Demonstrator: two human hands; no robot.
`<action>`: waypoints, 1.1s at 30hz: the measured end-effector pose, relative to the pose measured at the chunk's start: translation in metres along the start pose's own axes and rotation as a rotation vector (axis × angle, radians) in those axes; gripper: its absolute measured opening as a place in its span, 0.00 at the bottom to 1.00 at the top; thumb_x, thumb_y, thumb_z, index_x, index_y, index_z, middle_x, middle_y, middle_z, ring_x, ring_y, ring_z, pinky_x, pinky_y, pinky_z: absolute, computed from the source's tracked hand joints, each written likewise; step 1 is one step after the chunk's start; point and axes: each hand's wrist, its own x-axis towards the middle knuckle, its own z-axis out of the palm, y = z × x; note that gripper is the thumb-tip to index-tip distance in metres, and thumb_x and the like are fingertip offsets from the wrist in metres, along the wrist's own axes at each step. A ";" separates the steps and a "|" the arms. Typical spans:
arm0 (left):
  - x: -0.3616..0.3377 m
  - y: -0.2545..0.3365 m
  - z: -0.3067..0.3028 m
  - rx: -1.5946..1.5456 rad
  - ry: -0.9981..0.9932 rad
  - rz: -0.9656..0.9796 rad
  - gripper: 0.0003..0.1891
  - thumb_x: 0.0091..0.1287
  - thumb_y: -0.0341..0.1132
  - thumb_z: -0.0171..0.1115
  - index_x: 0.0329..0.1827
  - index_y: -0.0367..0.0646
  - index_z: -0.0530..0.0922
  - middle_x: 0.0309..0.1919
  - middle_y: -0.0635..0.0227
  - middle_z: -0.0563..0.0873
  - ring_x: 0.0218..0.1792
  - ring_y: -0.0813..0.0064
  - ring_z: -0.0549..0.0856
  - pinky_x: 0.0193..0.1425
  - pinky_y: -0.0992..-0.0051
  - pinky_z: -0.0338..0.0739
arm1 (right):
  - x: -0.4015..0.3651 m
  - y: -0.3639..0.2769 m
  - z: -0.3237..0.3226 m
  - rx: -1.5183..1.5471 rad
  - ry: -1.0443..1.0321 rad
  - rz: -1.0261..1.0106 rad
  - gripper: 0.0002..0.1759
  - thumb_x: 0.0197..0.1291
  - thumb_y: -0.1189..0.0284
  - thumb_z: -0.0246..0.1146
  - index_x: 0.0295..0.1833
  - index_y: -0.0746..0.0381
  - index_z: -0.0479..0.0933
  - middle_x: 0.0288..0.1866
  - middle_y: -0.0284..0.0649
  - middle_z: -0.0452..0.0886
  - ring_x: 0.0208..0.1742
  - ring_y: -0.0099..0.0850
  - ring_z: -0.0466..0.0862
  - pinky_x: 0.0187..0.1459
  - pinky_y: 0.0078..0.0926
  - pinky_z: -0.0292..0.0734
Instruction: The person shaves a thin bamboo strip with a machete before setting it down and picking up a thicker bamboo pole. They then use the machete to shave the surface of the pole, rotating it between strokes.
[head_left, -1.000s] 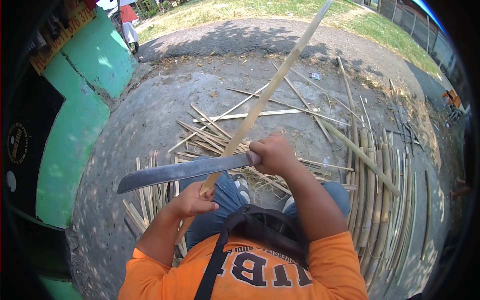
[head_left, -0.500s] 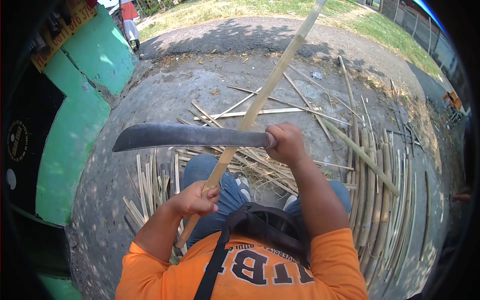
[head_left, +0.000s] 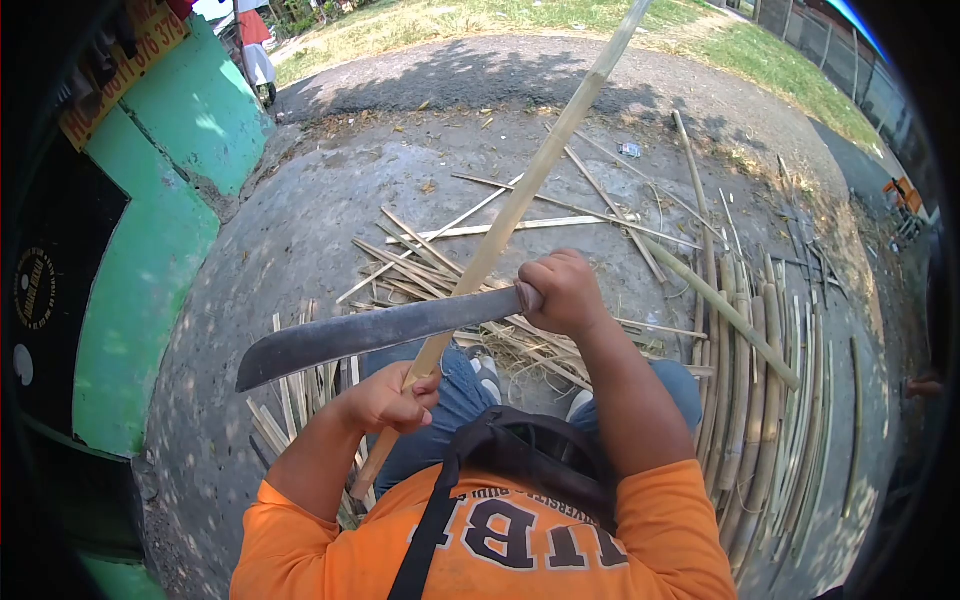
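Note:
My left hand (head_left: 396, 397) is wrapped round the lower part of a long bamboo strip (head_left: 520, 205), which slants away from me up to the top of the view. In my right hand (head_left: 563, 290) is the handle of a machete (head_left: 375, 330). Its broad dark blade points left, with the tip lower than the handle, and crosses over the strip just above my left hand. The strip's near end shows below my left fist, close to my orange shirt. Under the blade are my knees in jeans.
Split bamboo strips (head_left: 440, 270) lie scattered on the ground before me. Bamboo poles (head_left: 745, 400) are stacked on the right, one lying across them. More strips (head_left: 290, 380) sit at the left. A green wall (head_left: 110, 330) stands along the left side.
The machete has come down and toward me along the strip, its tip dropping lower. My left hand and the bamboo strip stay nearly still.

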 end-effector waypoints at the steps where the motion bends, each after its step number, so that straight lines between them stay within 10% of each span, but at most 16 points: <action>1: 0.001 0.000 0.000 -0.006 0.006 0.004 0.21 0.58 0.16 0.66 0.34 0.51 0.63 0.23 0.80 0.66 0.19 0.89 0.61 0.21 0.79 0.53 | 0.000 -0.001 -0.001 0.003 -0.003 0.002 0.08 0.55 0.65 0.68 0.31 0.54 0.77 0.25 0.38 0.80 0.29 0.44 0.83 0.41 0.42 0.77; 15: 0.003 -0.002 -0.002 -0.072 -0.030 0.005 0.21 0.58 0.16 0.66 0.34 0.52 0.63 0.23 0.80 0.66 0.18 0.88 0.60 0.21 0.79 0.52 | -0.001 0.008 0.000 0.004 0.011 0.052 0.11 0.40 0.71 0.71 0.33 0.55 0.79 0.27 0.40 0.82 0.30 0.46 0.83 0.38 0.43 0.77; 20: 0.006 -0.008 -0.008 -0.073 -0.021 0.018 0.22 0.57 0.16 0.67 0.33 0.52 0.62 0.23 0.81 0.65 0.18 0.88 0.60 0.21 0.79 0.52 | 0.002 -0.010 0.006 0.045 0.004 -0.016 0.05 0.52 0.70 0.67 0.31 0.55 0.77 0.24 0.38 0.79 0.28 0.44 0.82 0.38 0.42 0.75; 33: 0.006 -0.008 -0.002 -0.053 -0.023 0.010 0.20 0.58 0.16 0.64 0.35 0.52 0.63 0.22 0.81 0.65 0.18 0.88 0.60 0.21 0.78 0.52 | -0.003 0.003 0.003 0.103 -0.011 0.185 0.08 0.46 0.71 0.71 0.33 0.57 0.79 0.28 0.43 0.82 0.34 0.50 0.83 0.38 0.46 0.76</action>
